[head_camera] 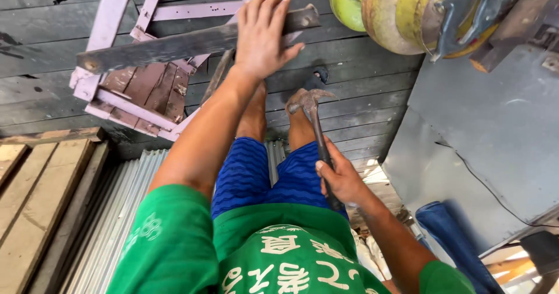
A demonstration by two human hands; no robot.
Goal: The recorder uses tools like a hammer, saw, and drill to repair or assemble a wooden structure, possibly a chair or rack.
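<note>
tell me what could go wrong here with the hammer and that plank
The left hand presses flat on the dark plank laid across the purple wooden frame, so a blow landing close to it could catch the fingers. The right hand grips the claw hammer above bare legs, so a slip might strike them. The plank overhangs the frame and may tip.
</note>
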